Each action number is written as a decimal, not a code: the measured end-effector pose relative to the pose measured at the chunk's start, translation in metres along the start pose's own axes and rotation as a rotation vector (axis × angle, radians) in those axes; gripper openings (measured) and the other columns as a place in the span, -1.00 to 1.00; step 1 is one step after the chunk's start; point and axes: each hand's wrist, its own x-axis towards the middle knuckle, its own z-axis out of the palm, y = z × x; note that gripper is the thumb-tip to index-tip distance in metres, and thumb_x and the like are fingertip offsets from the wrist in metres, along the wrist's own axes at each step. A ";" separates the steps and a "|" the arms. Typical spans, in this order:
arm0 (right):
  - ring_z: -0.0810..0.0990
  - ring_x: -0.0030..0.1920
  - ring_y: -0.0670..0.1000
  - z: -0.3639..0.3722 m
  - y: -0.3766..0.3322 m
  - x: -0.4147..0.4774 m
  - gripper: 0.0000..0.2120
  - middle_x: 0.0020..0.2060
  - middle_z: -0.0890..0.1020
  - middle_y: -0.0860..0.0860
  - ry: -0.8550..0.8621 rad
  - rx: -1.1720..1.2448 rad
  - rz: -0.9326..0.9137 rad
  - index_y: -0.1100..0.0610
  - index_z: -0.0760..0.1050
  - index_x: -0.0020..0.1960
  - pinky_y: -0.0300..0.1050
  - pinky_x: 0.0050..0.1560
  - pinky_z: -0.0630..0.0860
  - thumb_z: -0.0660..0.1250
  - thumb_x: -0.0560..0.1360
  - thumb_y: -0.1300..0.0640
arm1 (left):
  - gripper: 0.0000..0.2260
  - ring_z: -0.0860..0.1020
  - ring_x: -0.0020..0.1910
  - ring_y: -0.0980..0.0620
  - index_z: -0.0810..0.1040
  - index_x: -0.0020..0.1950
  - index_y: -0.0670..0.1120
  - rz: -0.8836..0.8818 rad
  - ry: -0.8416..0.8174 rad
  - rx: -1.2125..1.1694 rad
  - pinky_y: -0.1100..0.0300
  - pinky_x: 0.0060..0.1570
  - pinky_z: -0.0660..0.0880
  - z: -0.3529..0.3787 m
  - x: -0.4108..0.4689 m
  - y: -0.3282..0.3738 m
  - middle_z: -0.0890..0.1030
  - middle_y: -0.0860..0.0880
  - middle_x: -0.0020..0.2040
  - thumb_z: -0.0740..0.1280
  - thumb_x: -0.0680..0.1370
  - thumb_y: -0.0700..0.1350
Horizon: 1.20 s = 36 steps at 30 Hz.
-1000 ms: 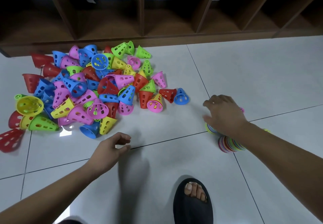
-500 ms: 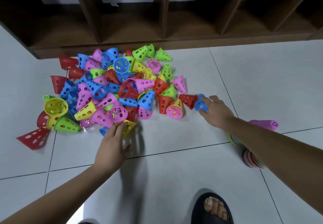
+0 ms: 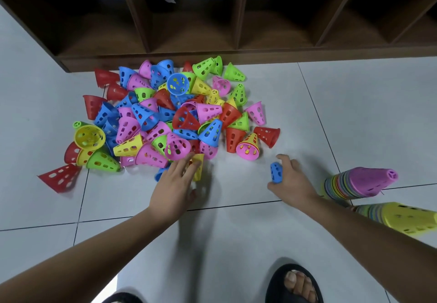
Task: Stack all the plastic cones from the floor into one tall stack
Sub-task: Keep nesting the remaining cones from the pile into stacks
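Hands: left at pile, right gripping blue cone

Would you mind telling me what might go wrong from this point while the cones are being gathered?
1. The right hand holds a blue cone, its forearm close beside the pink-topped stack; swinging back might topple it.
2. The left hand reaches for a yellow cone at the edge of the pile; pulling it might scatter neighbours.
3. A separate yellow-topped stack exists, though one stack is wanted.
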 end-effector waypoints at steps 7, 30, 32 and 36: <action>0.46 0.31 0.19 0.022 0.004 -0.023 -0.17 0.32 0.44 0.07 -0.089 -0.107 0.053 -0.06 0.14 0.60 0.10 0.33 0.41 0.44 0.44 -0.14 | -0.28 0.48 0.11 -0.18 0.52 0.48 -0.03 0.061 -0.028 0.160 -0.06 0.01 0.58 -0.001 0.011 -0.001 0.46 -0.13 0.30 0.55 0.32 -0.27; 0.62 0.06 -0.13 0.023 -0.038 -0.040 -0.68 0.05 0.64 -0.17 -0.167 0.372 -0.130 -0.13 0.58 0.14 -0.19 0.05 0.53 0.56 0.43 0.01 | -0.47 0.51 0.05 -0.10 0.54 0.22 -0.06 0.112 -0.048 0.107 0.02 -0.03 0.57 0.007 -0.002 -0.010 0.53 -0.05 0.13 0.63 0.32 -0.07; 0.64 0.04 -0.12 0.022 -0.040 -0.041 -0.68 0.03 0.67 -0.17 -0.165 0.408 -0.128 -0.13 0.57 0.14 -0.16 0.07 0.58 0.57 0.44 0.02 | -0.47 0.51 0.06 -0.05 0.54 0.28 -0.04 0.074 -0.036 0.026 0.06 -0.06 0.58 0.004 -0.005 -0.006 0.51 -0.01 0.15 0.62 0.40 0.05; 0.69 0.02 -0.07 0.020 -0.046 -0.042 -0.71 -0.01 0.71 -0.12 -0.128 0.516 -0.107 -0.08 0.52 0.10 -0.08 0.08 0.65 0.57 0.47 0.00 | -0.48 0.58 0.01 0.00 0.54 0.42 0.01 0.009 -0.039 -0.182 0.09 -0.11 0.61 -0.001 -0.008 0.010 0.47 0.05 0.21 0.50 0.52 0.16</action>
